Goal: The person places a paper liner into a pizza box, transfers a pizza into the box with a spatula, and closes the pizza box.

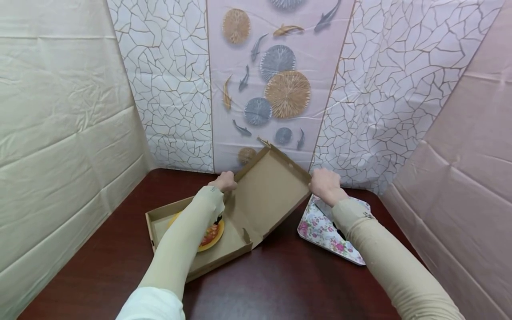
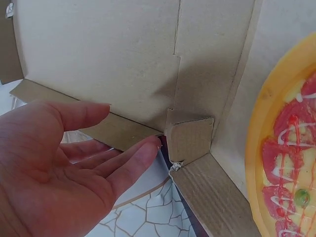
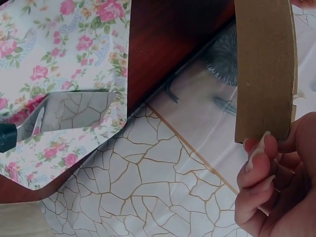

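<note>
A brown cardboard pizza box point(image 1: 216, 262) lies on the table with its lid point(image 1: 268, 191) raised and tilted back. Inside sits a pizza point(image 2: 291, 168) on a round yellow plate point(image 2: 254, 143); my left forearm covers part of it in the head view. At the lid's left side, near the hinge, my left hand point(image 2: 74, 163) has its thumb and fingers spread apart beside the side flap point(image 2: 133, 131). My right hand point(image 1: 326, 184) pinches the lid's far-right corner, thumb and fingertips at the end of its edge flap point(image 3: 264, 74).
To the right lies a white floral tray point(image 1: 320, 226), under my right forearm. On it is a shiny metal blade point(image 3: 79, 111) with a dark handle point(image 3: 7, 137). A patterned cloth wall point(image 1: 176, 89) stands behind the dark red table point(image 1: 272, 284), with quilted sides.
</note>
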